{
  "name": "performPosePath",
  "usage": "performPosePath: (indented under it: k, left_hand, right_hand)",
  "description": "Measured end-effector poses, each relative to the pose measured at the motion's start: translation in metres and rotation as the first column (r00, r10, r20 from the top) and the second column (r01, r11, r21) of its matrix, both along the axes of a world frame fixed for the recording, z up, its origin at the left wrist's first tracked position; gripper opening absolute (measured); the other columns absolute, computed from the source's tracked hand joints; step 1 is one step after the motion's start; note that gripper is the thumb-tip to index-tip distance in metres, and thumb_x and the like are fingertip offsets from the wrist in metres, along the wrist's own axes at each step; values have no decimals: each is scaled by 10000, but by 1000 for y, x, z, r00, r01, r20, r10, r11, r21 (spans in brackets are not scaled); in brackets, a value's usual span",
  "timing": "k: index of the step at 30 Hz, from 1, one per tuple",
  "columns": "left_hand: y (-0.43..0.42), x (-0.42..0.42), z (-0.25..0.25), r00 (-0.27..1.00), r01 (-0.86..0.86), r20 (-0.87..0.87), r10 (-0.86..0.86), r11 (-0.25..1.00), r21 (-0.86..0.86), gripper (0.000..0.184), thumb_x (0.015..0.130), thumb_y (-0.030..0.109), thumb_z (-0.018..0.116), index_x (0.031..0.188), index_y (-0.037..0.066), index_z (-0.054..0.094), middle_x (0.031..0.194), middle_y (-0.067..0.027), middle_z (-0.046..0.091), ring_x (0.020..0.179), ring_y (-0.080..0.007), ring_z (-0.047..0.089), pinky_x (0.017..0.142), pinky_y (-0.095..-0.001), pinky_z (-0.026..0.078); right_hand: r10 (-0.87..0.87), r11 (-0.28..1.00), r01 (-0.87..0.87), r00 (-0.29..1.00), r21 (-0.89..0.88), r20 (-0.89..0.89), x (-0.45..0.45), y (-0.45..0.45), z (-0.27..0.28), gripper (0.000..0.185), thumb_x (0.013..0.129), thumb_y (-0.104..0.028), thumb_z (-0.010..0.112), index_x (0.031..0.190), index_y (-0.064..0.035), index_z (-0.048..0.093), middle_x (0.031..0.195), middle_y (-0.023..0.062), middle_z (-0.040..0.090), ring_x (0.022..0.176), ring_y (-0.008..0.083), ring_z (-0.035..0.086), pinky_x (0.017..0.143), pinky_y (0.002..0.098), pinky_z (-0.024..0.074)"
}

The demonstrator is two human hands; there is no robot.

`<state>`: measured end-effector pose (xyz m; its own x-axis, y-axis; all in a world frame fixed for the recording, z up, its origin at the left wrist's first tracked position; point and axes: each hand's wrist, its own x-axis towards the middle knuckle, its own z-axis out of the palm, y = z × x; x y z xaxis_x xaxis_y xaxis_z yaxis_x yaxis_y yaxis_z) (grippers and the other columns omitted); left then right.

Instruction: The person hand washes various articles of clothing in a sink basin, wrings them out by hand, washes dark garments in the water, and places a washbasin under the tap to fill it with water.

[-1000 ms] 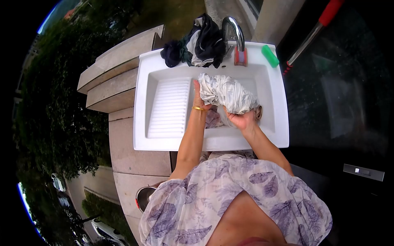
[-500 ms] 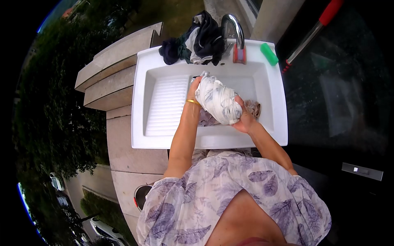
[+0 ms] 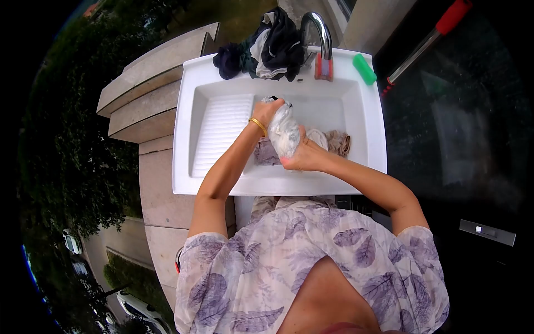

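Observation:
A bunched, wet white garment (image 3: 285,131) with faint grey markings stretches between my two hands over the white laundry sink (image 3: 181,139). My left hand (image 3: 268,113), below a gold bracelet, is closed around its upper end. The lower end is in the closed grip of my right hand (image 3: 302,156), its wrist bent inward. Between the hands the fabric is narrow and looks twisted. Under them in the basin lie a pale mauve cloth (image 3: 267,151) and a brown patterned cloth (image 3: 338,143), with some white fabric beside the brown one.
Dark clothes (image 3: 281,47) are piled on the back rim, left of the chrome faucet (image 3: 317,28). A green object (image 3: 364,69) rests at the rim's back right corner. The ribbed washboard (image 3: 222,133) fills the basin's left side. A red-handled pole (image 3: 423,47) leans at the right.
The garment has gone from a thick bundle to a narrower twisted one. My right hand has moved left and turned inward, its elbow swinging outward.

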<state>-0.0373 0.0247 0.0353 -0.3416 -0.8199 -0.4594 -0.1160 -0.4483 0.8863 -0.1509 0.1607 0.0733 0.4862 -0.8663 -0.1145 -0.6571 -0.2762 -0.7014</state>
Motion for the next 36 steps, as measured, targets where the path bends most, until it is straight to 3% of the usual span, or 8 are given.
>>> performPosePath:
  k: [6,12,16,20,23,27,30,36]
  left_hand:
    - [8,-2,-5,953,-28,292,81,983,-184,366,640,243,671,741,-101,598,691,-174,621,594,-242,605,546,-347,467]
    - [11,14,-27,947,-122,273,170,976,-183,338,659,243,653,722,-85,604,669,-146,619,591,-230,605,546,-339,461]
    - [6,38,-51,958,-277,-80,276,961,6,381,738,317,600,879,-37,603,782,-126,621,680,-234,614,615,-351,485]
    - [27,59,-13,788,-96,-553,272,940,326,531,826,471,535,1123,31,527,1035,-139,597,897,-257,609,788,-384,503]
    - [57,69,-1,645,22,-741,186,965,262,649,839,570,479,1257,76,429,1202,-120,522,1105,-257,517,947,-401,426]
    - [58,90,0,608,-133,-730,312,947,294,510,841,343,565,1231,39,440,1142,-118,551,1037,-253,554,916,-385,455]
    - [43,122,-1,591,-241,-739,323,945,220,458,805,172,574,1212,9,443,1102,-130,562,988,-251,576,874,-376,485]
    - [8,196,37,553,-576,-691,465,813,86,499,757,77,594,1216,-19,426,1087,-134,556,959,-257,583,839,-376,504]
  right_hand:
    - [-122,974,133,990,-185,69,15,7,-61,433,683,-236,528,1057,-21,488,973,229,534,951,386,462,898,402,371]
    - [-216,953,222,975,-206,48,33,5,-90,633,686,-297,559,1220,-11,377,996,264,521,978,416,488,900,390,397]
    - [-639,759,566,743,323,198,47,14,-44,829,674,-344,609,1293,66,240,1103,291,492,1040,387,512,916,360,399]
    - [-648,757,496,482,426,590,50,-12,-62,819,683,-204,661,1305,78,210,1198,202,453,1107,258,452,939,329,374]
    - [-550,813,542,594,214,587,58,-22,-45,856,674,-204,667,1341,43,191,1230,202,434,1130,258,441,964,326,350]
    - [-300,934,354,855,-52,424,64,-34,-24,898,672,-241,673,1383,-6,178,1265,221,421,1181,300,414,995,350,314]
    - [-243,951,252,968,-178,69,80,-39,1,943,667,-335,677,1399,-29,168,1316,251,380,1132,365,456,974,376,340]
    - [-388,909,410,765,75,514,84,-60,16,736,781,-296,632,1369,-50,263,1276,208,431,1078,264,496,891,380,407]
